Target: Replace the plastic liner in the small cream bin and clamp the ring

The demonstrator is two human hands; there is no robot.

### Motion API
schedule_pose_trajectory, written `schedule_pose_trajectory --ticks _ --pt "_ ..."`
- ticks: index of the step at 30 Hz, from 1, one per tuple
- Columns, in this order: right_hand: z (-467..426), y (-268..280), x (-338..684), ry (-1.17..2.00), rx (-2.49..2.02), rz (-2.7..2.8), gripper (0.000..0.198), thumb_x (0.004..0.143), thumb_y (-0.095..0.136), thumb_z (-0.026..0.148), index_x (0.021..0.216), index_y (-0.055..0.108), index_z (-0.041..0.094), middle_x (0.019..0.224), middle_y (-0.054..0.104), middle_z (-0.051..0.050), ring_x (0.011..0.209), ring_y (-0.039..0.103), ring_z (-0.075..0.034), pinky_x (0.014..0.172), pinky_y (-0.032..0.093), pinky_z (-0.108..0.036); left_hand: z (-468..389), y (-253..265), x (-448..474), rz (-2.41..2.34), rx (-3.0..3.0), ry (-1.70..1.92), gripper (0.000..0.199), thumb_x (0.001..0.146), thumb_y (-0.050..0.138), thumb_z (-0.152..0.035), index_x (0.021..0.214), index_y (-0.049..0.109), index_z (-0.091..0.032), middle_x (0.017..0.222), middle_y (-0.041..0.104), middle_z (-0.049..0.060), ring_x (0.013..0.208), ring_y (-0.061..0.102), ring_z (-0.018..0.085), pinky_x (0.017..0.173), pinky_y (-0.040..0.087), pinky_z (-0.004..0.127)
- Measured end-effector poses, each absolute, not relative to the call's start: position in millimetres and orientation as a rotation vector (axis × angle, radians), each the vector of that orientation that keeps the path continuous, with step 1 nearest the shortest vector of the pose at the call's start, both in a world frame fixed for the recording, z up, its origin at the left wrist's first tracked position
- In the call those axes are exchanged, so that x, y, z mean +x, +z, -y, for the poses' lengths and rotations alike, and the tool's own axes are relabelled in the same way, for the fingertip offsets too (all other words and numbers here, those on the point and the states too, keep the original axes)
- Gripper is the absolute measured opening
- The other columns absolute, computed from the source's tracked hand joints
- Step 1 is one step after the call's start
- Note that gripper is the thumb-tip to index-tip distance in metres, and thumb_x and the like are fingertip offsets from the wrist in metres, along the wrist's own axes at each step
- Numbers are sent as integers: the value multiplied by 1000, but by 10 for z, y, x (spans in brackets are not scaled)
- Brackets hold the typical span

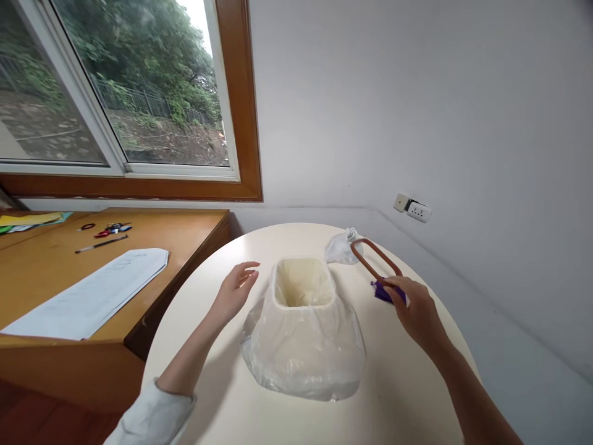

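Note:
A cream waste bin [304, 283] stands upright on the round table, lined with a translucent plastic bag [306, 352] folded over its rim and hanging loosely outside. My right hand [411, 303] grips a brown rounded-rectangular ring [377, 256], probably the bin's rim, raised at the right of the bin. Behind that hand lies a purple bundle [382, 293], partly covered by my fingers. To the left of the bin, my left hand [235, 289] is apart from it, fingers curved and spread, holding nothing. A crumpled translucent bag [341, 248] lies beyond the bin, just left of the ring.
The round cream table [194, 334] borders a wooden desk [194, 225] on the left. On the desk are paper sheets [92, 296], a pen [100, 244] and small red and blue items [113, 230]. A wall socket [419, 211] sits behind, on the right.

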State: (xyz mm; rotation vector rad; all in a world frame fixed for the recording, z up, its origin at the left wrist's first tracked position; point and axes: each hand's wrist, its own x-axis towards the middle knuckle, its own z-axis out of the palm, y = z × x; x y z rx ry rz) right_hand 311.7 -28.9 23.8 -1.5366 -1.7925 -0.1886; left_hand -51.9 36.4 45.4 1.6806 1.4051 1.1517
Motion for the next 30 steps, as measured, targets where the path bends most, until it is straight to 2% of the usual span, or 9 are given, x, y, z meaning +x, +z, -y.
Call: schedule_pose_trajectory --ticks 3,8,13,17,19,22,25,30 --pt "234 609 2885 -110 -1372 1821 21 87 40 34 96 56 24 100 62 -5 99 55 -21 84 42 -37 -395 722 -476 -1329 1724 1210 38 76 51 -50 98 59 -19 106 60 9 96 57 25 86 42 38" --pt "167 948 2467 14 -1200 1954 21 87 40 31 91 60 25 115 53 -5 107 51 -20 86 44 -33 -368 994 -354 -1138 1630 1238 49 82 44 -50 121 46 -21 100 62 8 85 61 20 84 45 41" --pt "106 967 2210 128 -1121 2076 25 89 36 29 94 60 26 122 47 -6 101 54 -19 86 45 -35 -321 1089 -286 -1034 1576 1256 55 84 44 -46 132 34 -20 97 62 8 90 60 21 83 45 42" --pt "69 943 2158 168 -1085 2096 24 89 37 29 96 60 26 127 42 -6 109 49 -20 90 43 -39 -337 1099 -288 -1070 1657 1259 57 79 55 -39 130 39 -19 92 62 8 89 60 23 77 47 40" --pt "63 944 2157 177 -1080 2086 23 89 37 29 96 60 27 131 38 -5 119 41 -22 96 39 -43 -355 1094 -292 -1088 1703 1239 54 78 55 -37 128 42 -20 95 62 7 84 60 22 74 47 39" --pt "78 952 2173 226 -1127 2100 20 88 39 32 92 59 28 139 29 -2 126 31 -24 96 38 -45 -362 1092 -293 -1126 1809 1154 49 80 51 -37 126 46 -22 101 62 7 88 59 22 75 48 37" --pt "116 948 2204 292 -1169 2146 16 87 42 34 89 57 28 141 27 -1 128 30 -25 95 39 -44 -333 1100 -296 -1192 1922 1021 45 81 50 -38 123 50 -23 106 62 5 90 59 22 77 47 35" --pt "198 882 2268 384 -1184 2174 14 86 43 33 91 56 30 141 29 1 128 30 -25 95 39 -44 -251 1096 -332 -1200 1942 870 39 75 56 -39 112 59 -27 102 65 3 93 58 26 81 45 35"
